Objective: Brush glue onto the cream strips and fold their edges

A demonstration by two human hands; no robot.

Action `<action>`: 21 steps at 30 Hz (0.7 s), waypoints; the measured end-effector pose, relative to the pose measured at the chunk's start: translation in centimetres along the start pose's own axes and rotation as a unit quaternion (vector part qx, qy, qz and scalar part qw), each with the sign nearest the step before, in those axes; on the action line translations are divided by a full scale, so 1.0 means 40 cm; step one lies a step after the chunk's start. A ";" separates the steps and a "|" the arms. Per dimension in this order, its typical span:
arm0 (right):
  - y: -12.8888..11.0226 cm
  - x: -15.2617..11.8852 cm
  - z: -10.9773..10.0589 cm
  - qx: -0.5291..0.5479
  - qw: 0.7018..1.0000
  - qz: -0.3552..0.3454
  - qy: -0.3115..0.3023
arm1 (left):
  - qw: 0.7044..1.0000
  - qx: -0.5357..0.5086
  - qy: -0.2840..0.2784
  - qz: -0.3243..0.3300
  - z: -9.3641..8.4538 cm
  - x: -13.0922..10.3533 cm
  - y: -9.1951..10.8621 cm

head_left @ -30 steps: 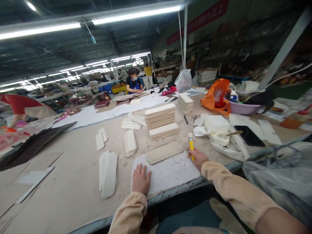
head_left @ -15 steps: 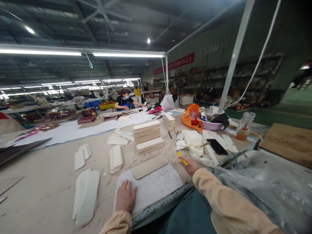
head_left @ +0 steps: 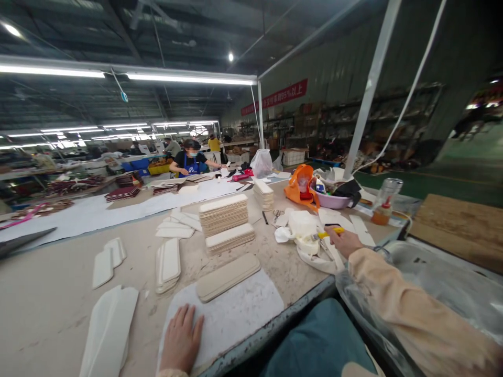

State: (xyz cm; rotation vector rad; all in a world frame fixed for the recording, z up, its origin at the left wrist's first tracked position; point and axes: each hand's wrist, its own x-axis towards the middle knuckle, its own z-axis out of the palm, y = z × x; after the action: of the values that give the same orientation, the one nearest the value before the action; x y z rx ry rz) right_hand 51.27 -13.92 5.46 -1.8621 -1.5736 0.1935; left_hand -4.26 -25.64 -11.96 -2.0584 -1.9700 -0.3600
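My left hand (head_left: 181, 337) lies flat, fingers outstretched, on a white sheet (head_left: 239, 309) at the table's front edge. A small stack of beige rounded strips (head_left: 228, 276) rests on that sheet, just beyond the fingers. Over to the right, my right hand (head_left: 346, 242) grips a brush with a yellow handle (head_left: 335, 230). Its bristle end is at a white glue-smeared container (head_left: 308, 243), whose inside I can only partly see. Taller stacks of cream strips (head_left: 223, 214) stand behind the sheet, and more white pieces (head_left: 168, 262) lie to the left.
An orange bag (head_left: 302, 186) and a lilac basin (head_left: 332, 201) filled with odds and ends sit at the back right. Near them are a bottle of amber liquid (head_left: 381, 212) and small scissors (head_left: 278, 214). A co-worker (head_left: 192, 159) works across the table.
My right hand has moved right and away from me, bringing the brush from beside the beige strips to the white container. My left hand stays flat on the sheet. The view has shifted slightly.
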 end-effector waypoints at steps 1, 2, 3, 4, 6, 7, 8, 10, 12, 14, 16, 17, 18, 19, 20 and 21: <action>0.004 0.010 0.015 0.001 1.000 -0.006 -0.009 | 1.000 -0.005 0.004 0.000 0.004 -0.001 -0.004; 0.007 0.019 0.031 0.001 1.000 -0.012 -0.020 | 1.000 -0.010 0.009 0.000 0.007 -0.002 -0.007; 0.011 0.026 0.046 0.001 0.999 -0.017 -0.030 | 1.000 -0.017 0.012 0.001 0.010 -0.002 -0.010; 0.014 0.032 0.059 0.000 0.999 -0.021 -0.038 | 1.000 -0.023 0.014 0.002 0.012 -0.003 -0.013; 0.019 0.040 0.083 -0.003 0.998 -0.023 -0.052 | 0.999 -0.032 0.015 0.004 0.014 -0.004 -0.017; 0.021 0.042 0.091 -0.003 0.998 -0.022 -0.058 | 0.999 -0.034 0.015 0.006 0.014 -0.004 -0.018; 0.022 0.044 0.097 -0.003 0.998 -0.021 -0.062 | 0.999 -0.035 0.014 0.008 0.013 -0.004 -0.020; 0.023 0.047 0.100 -0.003 0.998 -0.016 -0.062 | 0.999 -0.037 0.014 0.011 0.012 -0.005 -0.021; 0.026 0.052 0.090 -0.003 0.999 -0.005 -0.050 | 0.999 -0.039 0.014 0.010 0.011 -0.005 -0.020; 0.030 0.057 0.075 -0.004 0.999 0.010 -0.037 | 0.999 -0.041 0.012 0.006 0.010 -0.005 -0.019; 0.035 0.058 0.062 -0.002 0.999 0.022 -0.034 | 0.999 -0.042 0.009 0.004 0.008 -0.004 -0.019; 0.036 0.056 0.058 0.000 0.999 0.025 -0.039 | 0.999 -0.043 0.008 0.004 0.007 -0.004 -0.019; 0.037 0.053 0.056 0.003 0.998 0.026 -0.048 | 0.999 -0.044 0.008 0.006 0.006 -0.004 -0.019; 0.037 0.048 0.055 0.005 0.998 0.024 -0.061 | 0.999 -0.045 0.007 0.008 0.006 -0.005 -0.020; 0.036 0.043 0.056 0.009 0.997 0.019 -0.074 | 0.999 -0.045 0.007 0.010 0.006 -0.005 -0.020; 0.035 0.038 0.056 0.012 0.996 0.009 -0.086 | 0.999 -0.045 0.006 0.012 0.006 -0.006 -0.021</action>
State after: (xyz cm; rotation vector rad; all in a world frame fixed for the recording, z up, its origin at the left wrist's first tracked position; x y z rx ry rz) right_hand 51.66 -11.70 3.41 -1.8836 -1.6610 0.3893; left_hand -5.10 -25.73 -12.26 -2.1276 -1.9538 -0.4638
